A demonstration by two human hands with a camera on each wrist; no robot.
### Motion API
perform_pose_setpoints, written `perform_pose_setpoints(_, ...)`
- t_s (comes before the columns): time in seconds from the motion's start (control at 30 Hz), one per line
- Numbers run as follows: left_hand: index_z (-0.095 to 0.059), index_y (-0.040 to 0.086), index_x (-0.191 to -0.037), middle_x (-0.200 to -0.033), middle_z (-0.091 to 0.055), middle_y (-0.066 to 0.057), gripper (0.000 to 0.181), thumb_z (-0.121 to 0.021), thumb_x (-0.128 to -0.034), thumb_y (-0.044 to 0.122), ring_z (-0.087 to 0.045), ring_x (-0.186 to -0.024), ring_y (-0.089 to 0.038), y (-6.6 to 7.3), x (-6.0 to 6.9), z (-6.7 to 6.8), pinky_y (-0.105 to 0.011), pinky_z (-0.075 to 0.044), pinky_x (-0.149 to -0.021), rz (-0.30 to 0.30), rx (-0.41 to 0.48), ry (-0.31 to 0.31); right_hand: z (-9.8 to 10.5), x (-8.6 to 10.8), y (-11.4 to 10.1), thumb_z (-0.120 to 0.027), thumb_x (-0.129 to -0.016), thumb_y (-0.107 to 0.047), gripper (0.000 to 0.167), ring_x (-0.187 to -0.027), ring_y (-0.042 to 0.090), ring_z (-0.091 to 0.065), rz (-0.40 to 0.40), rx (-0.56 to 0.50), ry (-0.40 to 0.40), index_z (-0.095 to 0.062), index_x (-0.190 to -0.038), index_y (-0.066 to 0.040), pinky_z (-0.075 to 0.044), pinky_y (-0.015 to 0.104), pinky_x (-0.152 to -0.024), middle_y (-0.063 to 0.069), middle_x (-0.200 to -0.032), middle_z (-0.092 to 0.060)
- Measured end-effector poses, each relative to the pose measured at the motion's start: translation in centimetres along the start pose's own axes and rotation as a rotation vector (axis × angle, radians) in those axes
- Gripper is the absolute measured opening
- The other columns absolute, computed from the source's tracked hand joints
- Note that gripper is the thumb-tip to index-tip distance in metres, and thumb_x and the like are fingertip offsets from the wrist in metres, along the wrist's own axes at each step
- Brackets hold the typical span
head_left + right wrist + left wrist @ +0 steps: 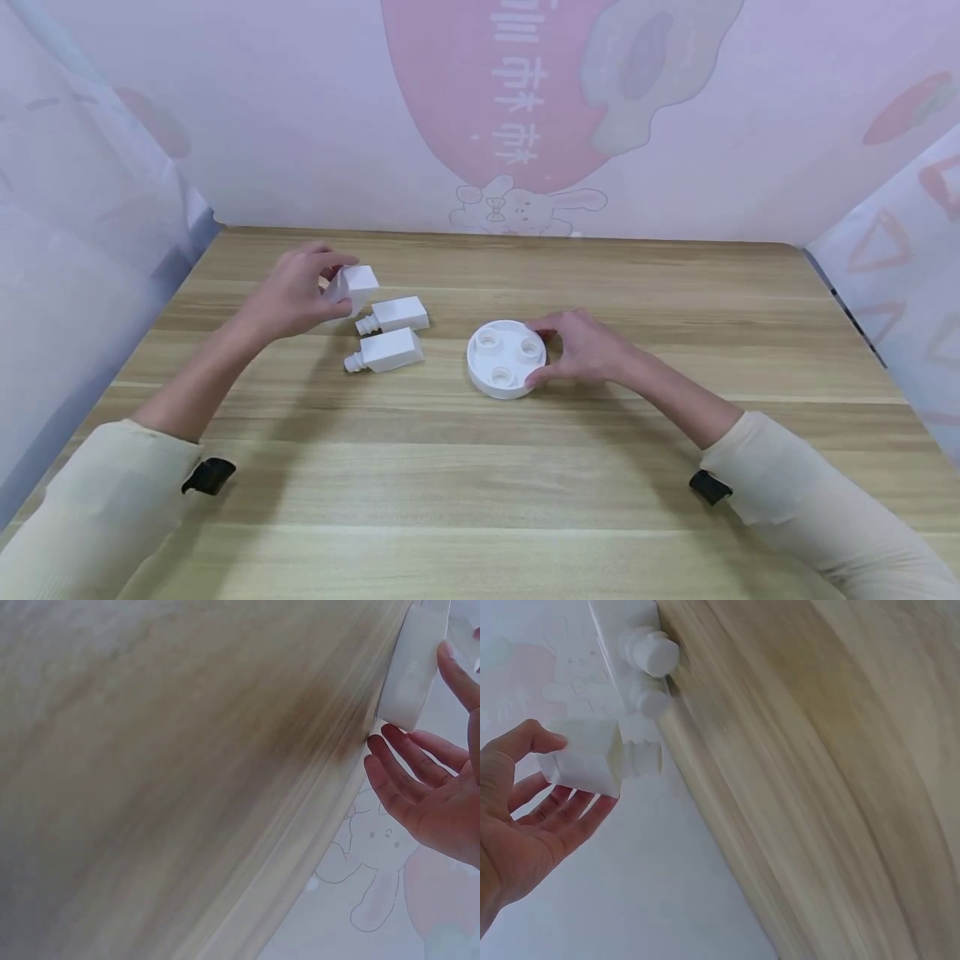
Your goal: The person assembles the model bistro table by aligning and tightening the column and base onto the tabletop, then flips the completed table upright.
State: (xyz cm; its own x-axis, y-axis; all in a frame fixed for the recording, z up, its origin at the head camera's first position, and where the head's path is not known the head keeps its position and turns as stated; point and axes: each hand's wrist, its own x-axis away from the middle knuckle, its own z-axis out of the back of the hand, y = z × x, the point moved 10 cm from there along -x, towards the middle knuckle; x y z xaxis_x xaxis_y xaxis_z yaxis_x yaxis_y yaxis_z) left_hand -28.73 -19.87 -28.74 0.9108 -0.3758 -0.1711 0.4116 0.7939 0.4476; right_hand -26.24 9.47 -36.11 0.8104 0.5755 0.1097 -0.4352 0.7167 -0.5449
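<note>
My left hand (300, 287) grips a white square-sided block with a round neck (357, 286), held above the table at the left. In the left wrist view its neck (643, 758) points away from the palm, between thumb and fingers. Two similar white pieces, a farther one (401, 313) and a nearer one (393, 350), lie on their sides just right of that hand, their ridged necks facing left. My right hand (588, 346) holds the right rim of a white round base (480, 379) between thumb and forefinger. Three round sockets show in the base, which sits on the table.
The wood-grain table (465, 492) reaches back to a pale printed backdrop (300, 125). Similar sheets hang at the left (67, 250) and right sides. Both forearms, in cream sleeves, come in from the near corners.
</note>
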Motion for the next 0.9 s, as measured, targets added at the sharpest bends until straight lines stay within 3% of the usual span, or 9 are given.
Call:
perform_pose_setpoints(0.13,-0.066,-0.011,-0.127,-0.116,-0.062,-0.024,0.049,-0.072,-0.0799,-0.002,-0.065,-0.103,-0.038,1.3,-0.1,-0.2,-0.042,-0.057,-0.077,-0.006,0.058,-0.009,0.0,0.0,0.1,-0.096,-0.071,-0.039,0.085,-0.114,0.025,-0.065,0.0,-0.007,-0.001,-0.063,-0.139,0.001,-0.05,0.046,-0.106,0.011,-0.122,-0.073)
perform_pose_setpoints(0.37,-0.065,-0.012,-0.126,-0.114,-0.058,-0.023,0.046,-0.07,-0.081,-0.008,-0.065,-0.107,-0.043,2.9,-0.4,-0.6,-0.053,-0.061,-0.088,0.002,0.202,-0.03,0.0,-0.1,0.1,-0.096,-0.072,-0.039,0.085,-0.112,0.024,-0.065,-0.002,-0.006,-0.008,-0.063,-0.139,0.002,-0.051,0.045,-0.105,0.011,-0.12,-0.073)
perform_pose_setpoints(0.9,-0.064,-0.012,-0.125,-0.118,-0.059,-0.023,0.044,-0.074,-0.0819,-0.011,-0.066,-0.11,-0.044,5.4,-1.0,-1.5,-0.05,-0.059,-0.092,-0.017,0.367,-0.029,0.0,0.0,-0.2,-0.096,-0.071,-0.038,0.081,-0.11,0.023,-0.066,0.027,0.01,0.005,-0.065,-0.136,0.0,-0.052,0.043,-0.103,0.01,-0.117,-0.074)
